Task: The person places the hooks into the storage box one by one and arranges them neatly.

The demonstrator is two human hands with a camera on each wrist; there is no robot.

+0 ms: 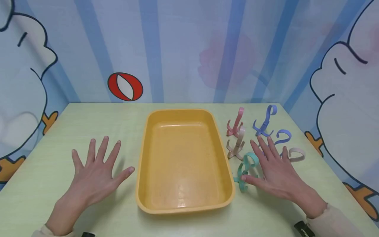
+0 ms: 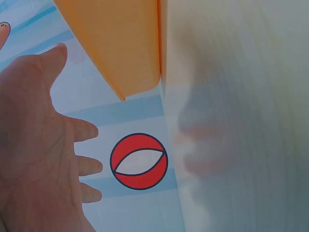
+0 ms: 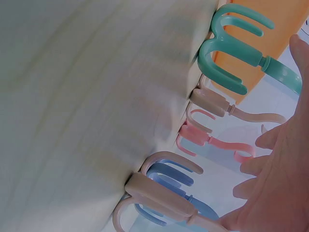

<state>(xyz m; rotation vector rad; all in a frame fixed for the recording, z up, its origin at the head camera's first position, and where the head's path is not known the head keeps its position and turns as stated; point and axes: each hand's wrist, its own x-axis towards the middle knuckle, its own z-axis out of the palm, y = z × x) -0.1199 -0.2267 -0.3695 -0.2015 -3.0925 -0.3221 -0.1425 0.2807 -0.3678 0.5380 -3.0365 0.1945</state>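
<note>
Left hand [image 1: 94,180], right hand [image 1: 276,174] spread, released; toward the surface's [image 1: 316,172] right edge, pinching the green hook [image 3: 241,51] by its stem seems steadiest

Soft, even light in here, glinting on the tray [image 1: 183,158]. The left hand [image 1: 96,177] and right hand [image 1: 276,174] cast faint, fuzzy shadows on the table [image 1: 88,121], hazy from the left wrist, greyer and dimmer from the right.
</note>
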